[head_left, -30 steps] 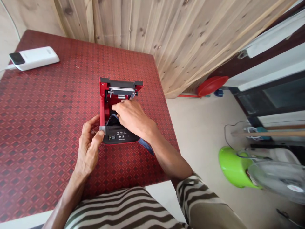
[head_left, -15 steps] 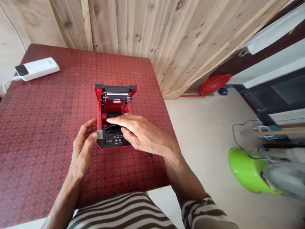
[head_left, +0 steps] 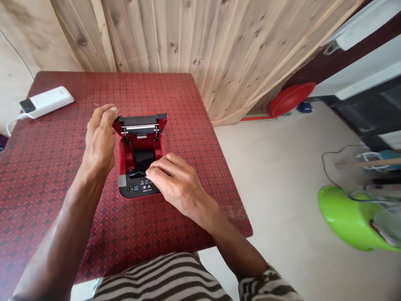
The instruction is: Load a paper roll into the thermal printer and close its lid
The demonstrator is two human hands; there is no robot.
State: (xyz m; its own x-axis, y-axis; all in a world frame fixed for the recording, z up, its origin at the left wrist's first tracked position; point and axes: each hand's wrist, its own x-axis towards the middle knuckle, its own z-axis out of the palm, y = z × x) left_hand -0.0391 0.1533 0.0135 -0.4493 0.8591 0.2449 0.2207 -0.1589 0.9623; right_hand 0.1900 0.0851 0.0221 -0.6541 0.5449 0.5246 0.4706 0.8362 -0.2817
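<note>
A small red and black label printer (head_left: 140, 190) sits on the table with its lid (head_left: 139, 121) raised. My left hand (head_left: 102, 140) has its fingers and thumb closed on the lid's left corner. Inside the red bay lies a black roll (head_left: 144, 158), with a dark strip (head_left: 136, 173) running from it toward the front panel. Fingers and thumb of my right hand (head_left: 175, 179) pinch together at the right end of this strip, over the panel's edge. Part of the printer's right side is hidden behind that hand. Small buttons and printed marks show on the panel.
The patterned red table (head_left: 46, 175) meets a wooden plank wall (head_left: 175, 37). A white power bank (head_left: 48, 102) with a cable lies at the back left. On the floor to the right are a green plastic stool or tub (head_left: 347, 221) and a red basin (head_left: 291, 99).
My left hand has gone from the printer's front left corner up to the lid. My right hand has drawn back from the bay to the front edge, its fingers now pinched. The view has shifted slightly.
</note>
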